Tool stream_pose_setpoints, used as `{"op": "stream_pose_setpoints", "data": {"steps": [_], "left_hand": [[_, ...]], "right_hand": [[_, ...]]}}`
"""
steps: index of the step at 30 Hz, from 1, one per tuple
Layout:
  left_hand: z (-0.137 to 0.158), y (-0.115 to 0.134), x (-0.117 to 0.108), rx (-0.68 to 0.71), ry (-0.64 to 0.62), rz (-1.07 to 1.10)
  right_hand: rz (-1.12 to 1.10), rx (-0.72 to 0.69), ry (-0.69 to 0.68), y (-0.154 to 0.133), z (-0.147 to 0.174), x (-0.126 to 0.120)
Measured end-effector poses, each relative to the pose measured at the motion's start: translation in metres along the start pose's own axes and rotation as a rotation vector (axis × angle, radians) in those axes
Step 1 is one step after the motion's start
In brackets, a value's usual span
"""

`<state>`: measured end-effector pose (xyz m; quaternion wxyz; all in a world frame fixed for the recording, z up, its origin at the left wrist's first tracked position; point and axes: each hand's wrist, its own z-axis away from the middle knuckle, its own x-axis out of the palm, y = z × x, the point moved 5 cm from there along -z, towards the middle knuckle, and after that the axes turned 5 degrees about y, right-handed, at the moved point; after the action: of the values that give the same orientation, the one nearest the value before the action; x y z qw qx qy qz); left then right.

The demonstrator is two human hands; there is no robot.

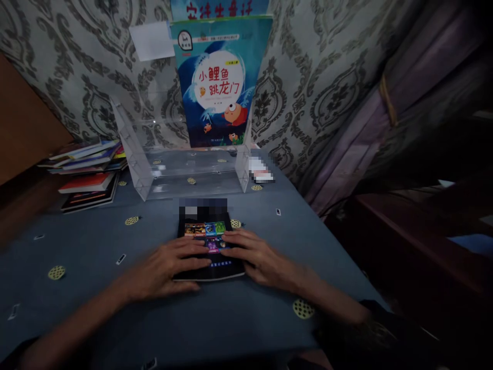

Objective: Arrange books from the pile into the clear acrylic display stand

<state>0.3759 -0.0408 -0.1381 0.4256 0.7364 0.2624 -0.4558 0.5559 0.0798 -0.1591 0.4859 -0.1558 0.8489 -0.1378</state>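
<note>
Head: left hand [171,264] and right hand [264,257] touch a seemingly closed book [212,243].

Small bright prints on black and blue covers, against grey damask and blue-grey cloth.
The thin black rectangular paper book [214,245] carries panels of orange, blue, green and purple above pale blue lettering. The blue-grey tablecloth [231,324] is scattered with dark-dotted yellow ovals and small black-and-white labels. The tall teal-and-navy paper book [221,123] shows a white circle, red and dark characters, and orange fish; the light-blue book behind it [219,9] has red characters. Dark grey damask scrolls cover the pale grey wallpaper [304,87]. The gathered fabric curtain [354,123] is dull mauve, its narrow tie [387,100] tan. The flat rectangular card [152,41] is plain white.
</note>
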Motion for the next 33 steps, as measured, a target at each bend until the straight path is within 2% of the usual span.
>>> {"op": "stream_pose_setpoints", "data": {"steps": [6, 9, 15, 18, 24, 33], "left_hand": [[0.014, 0.003, 0.012, 0.003, 0.009, -0.04], [0.018, -0.003, 0.011, -0.035, 0.011, -0.036], [0.02, -0.059, -0.009, -0.325, 0.233, -0.152], [0.016, -0.083, -0.016, -0.396, 0.245, -0.185], [0.0, -0.101, -0.019, -0.405, 0.227, -0.209], [-0.039, -0.103, -0.013, -0.297, 0.223, -0.183]], "right_hand": [[0.011, 0.032, -0.101, -0.008, 0.005, -0.006], [-0.013, 0.053, -0.088, -0.009, 0.004, -0.011], [0.115, 0.183, 0.001, 0.007, -0.006, 0.003], [0.161, 0.229, 0.042, 0.013, -0.004, 0.015], [0.155, 0.214, 0.058, 0.014, 0.001, 0.02], [0.141, 0.201, 0.08, 0.013, 0.002, 0.019]]}}
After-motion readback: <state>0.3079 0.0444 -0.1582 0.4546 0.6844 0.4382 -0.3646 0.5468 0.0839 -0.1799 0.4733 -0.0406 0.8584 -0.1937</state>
